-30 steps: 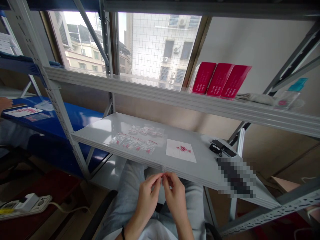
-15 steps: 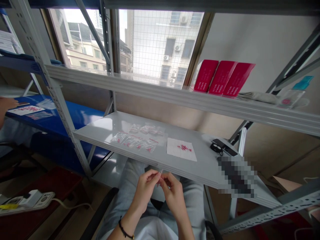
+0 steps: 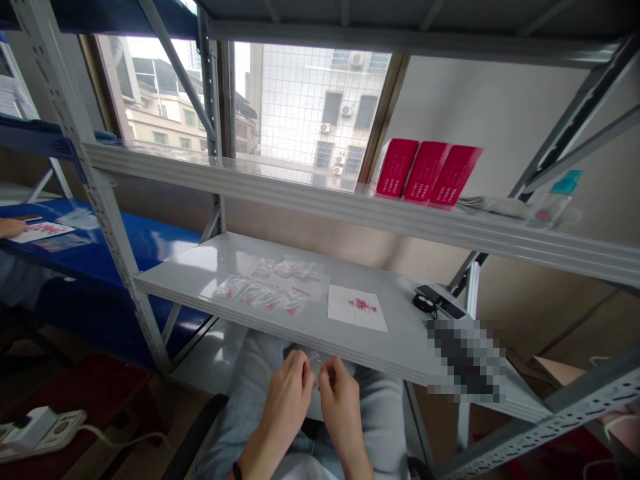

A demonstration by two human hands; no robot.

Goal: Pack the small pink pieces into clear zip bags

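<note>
My left hand and my right hand are raised above my lap, just in front of the shelf edge. Both are closed, fingers curled in, a small gap apart. Between them shows a bit of a clear plastic bag, pinched from both sides; most of it is hidden by the fingers. On the grey shelf ahead lies a row of clear zip bags, with small pink-red pieces in them. Behind these are more clear bags. To the right, a white paper sheet carries a little heap of pink-red pieces.
A black round object and a dark flat device lie at the shelf's right. Red boxes and a blue-topped bottle stand on the upper shelf. At left, another person's hand rests at a blue table.
My hands have moved slightly apart and turned, knuckles now upward, with the clear bag stretched between them. The view has tilted up a little. At left, the other person's hand has shifted onto the sheet.
</note>
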